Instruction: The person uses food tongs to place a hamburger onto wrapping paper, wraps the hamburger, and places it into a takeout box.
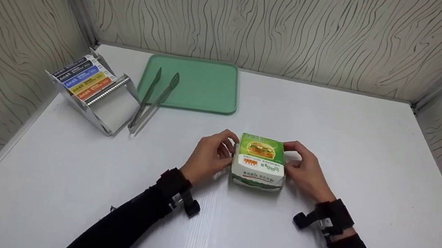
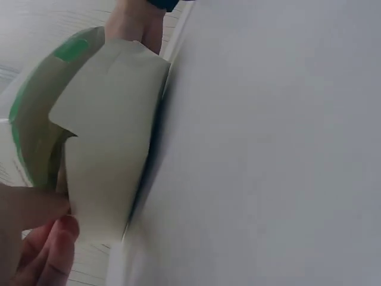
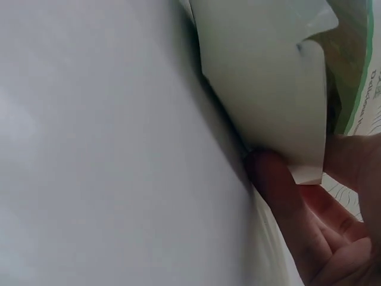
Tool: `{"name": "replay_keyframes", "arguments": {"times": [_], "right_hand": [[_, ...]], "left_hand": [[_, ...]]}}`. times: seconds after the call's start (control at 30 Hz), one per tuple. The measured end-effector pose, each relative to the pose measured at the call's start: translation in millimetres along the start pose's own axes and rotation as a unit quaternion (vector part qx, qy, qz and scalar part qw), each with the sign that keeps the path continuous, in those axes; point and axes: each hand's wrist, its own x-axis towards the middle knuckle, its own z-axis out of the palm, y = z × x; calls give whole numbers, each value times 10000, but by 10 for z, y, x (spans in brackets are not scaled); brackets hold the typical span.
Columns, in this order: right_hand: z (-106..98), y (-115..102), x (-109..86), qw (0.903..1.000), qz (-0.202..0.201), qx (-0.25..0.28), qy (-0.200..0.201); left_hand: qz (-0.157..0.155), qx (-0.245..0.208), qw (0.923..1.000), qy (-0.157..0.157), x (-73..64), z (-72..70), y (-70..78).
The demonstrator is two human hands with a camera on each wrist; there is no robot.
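A green and white burger box [image 1: 259,166] with a burger picture on its lid sits on the white table between both hands. At its left side, my left hand [image 1: 209,155] pinches the edge of the wall with thumb and fingers. Across from it, my right hand [image 1: 307,174] pinches the right side the same way. In the left wrist view, the pale side flaps [image 2: 107,179] show a gap under the green-edged lid [image 2: 21,134]. A similar gap beside the flap [image 3: 268,89] appears in the right wrist view, with fingertips [image 3: 268,170] low against the wall. The box's contents are hidden.
At the back left lies a green tray [image 1: 204,85]. Metal tongs [image 1: 154,102] rest partly over its left end. Left of them stands a metal dispenser [image 1: 96,95] with coloured label rolls. Patterned panels [image 1: 260,22] enclose the table at the back and sides.
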Motion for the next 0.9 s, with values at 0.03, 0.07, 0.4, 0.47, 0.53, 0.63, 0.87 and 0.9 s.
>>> {"name": "replay_keyframes", "arguments": {"times": [0.03,0.07,0.4,0.47,0.53,0.63,0.87,0.9], "right_hand": [[4,-3,2,10000,-2,6,2],[11,-3,4,10000,7,-1,6],[-9,7,12,10000,-33,-23,80],[-6,12,10,10000,-21,56,76],[4,18,13,9999,3,78,75],[25,16,9,9999,43,50,90],[52,-3,7,9994,84,-229,253],[56,-8,9,9993,91,-280,241]], "left_hand": [[-23,-22,10000,-47,-5,-15,14],[-79,-64,9999,-130,-15,-31,27],[-139,197,9971,719,-71,143,114],[-150,264,9968,744,-82,170,119],[-141,320,9978,559,-104,169,121],[-138,282,9995,0,-159,123,131],[-29,819,9938,-756,-247,46,191],[-42,879,9939,-668,-247,58,190]]}}
